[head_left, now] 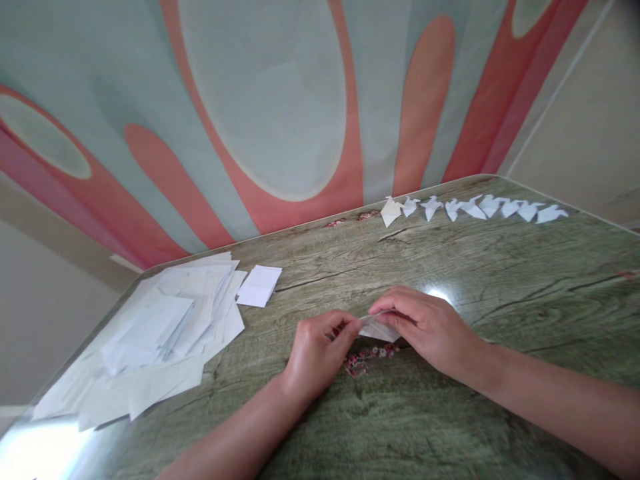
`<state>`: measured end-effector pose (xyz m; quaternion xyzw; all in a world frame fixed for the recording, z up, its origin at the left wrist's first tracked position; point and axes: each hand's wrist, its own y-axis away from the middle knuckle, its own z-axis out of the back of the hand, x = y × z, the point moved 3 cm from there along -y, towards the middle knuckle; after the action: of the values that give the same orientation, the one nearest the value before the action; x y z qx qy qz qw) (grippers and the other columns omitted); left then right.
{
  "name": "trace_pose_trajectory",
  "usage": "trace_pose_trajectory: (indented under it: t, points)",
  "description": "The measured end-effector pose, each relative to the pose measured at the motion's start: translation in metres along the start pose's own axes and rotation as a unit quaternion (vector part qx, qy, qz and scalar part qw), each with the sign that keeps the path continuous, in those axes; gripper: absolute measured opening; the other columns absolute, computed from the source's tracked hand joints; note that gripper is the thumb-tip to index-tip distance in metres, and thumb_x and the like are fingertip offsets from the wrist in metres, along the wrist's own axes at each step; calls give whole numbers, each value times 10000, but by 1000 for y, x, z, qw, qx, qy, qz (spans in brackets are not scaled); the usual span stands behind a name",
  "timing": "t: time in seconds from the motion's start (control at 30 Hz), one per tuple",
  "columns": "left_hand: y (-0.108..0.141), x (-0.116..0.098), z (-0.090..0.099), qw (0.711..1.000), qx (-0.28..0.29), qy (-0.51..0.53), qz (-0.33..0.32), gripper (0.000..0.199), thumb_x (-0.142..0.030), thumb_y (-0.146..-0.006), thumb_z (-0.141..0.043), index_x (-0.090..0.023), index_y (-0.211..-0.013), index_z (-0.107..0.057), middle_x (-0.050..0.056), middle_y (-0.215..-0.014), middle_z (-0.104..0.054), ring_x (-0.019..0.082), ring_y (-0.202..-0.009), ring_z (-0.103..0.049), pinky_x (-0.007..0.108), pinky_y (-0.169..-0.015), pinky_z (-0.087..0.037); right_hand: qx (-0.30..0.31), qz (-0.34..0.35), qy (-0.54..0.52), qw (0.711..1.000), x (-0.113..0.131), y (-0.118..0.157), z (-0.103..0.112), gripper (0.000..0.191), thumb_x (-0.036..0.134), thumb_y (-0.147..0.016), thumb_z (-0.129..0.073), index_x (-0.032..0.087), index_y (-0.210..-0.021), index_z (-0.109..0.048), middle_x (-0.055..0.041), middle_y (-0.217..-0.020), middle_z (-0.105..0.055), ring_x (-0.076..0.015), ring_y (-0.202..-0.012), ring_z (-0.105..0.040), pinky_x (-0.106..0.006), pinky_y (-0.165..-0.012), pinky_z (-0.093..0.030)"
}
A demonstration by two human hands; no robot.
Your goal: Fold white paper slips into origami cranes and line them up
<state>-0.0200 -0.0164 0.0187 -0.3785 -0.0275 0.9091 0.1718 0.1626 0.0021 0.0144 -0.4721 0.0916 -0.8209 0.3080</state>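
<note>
A small folded piece of white paper [379, 329] is held between my two hands, just above the wood-patterned table [310, 267]. My left hand [320, 347] pinches its left end between thumb and fingers. On the right, my right hand [425, 323] has thumb and fingers closed on the other end, covering part of it. A printed patch of small pink and red flowers [370, 357] shows on the tabletop just below the paper.
Loose white sheets [215, 333] lie in an uneven pile at the left, with a small folded stack [259, 285] beside them. Several folded paper figures [431, 208] stand in a row along the back right edge. A patterned wall covering [270, 100] rises behind the table.
</note>
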Motion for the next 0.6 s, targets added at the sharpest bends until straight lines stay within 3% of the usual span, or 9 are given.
trace_pose_trajectory:
  t: [0.17, 0.33, 0.47, 0.6]
  points:
    - [-1, 0, -3, 999, 8, 32, 11, 171, -279, -920, -563, -211, -888, -716, -25, -783, -724, 113, -689, -657, 190, -659, -456, 19, 44, 22, 999, 3, 2, -4, 128, 127, -922, -536, 197, -963, -636, -17, -888, -663, -148, -866, -606, -278, -787, -471]
    - [2, 0, -5, 1000, -1, 2, -4, 173, -255, -923, -555, -206, -851, -705, -23, -766, -724, 116, -681, -663, 195, -648, -450, 29, 22, 40, 999, -1, 3, -7, 204, 96, -887, -572, 193, -1059, -622, -35, -978, -668, -163, -936, -605, -300, -834, -479]
    - [3, -4, -5, 997, -3, -56, -61, 168, -257, -930, -541, -209, -879, -694, -4, -796, -735, 142, -729, -677, 226, -703, -457, 51, -13, 40, 998, -4, 2, -8, 67, 148, -875, -613, 199, -895, -650, -16, -861, -647, -158, -832, -608, -286, -745, -488]
    - [4, -6, -4, 990, -12, -114, -79, 159, -273, -923, -551, -207, -874, -687, 4, -760, -730, 156, -702, -668, 253, -687, -443, 47, -12, 62, 997, -1, 2, -6, 103, 187, -894, -594, 193, -797, -627, -20, -803, -627, -164, -780, -592, -296, -698, -469]
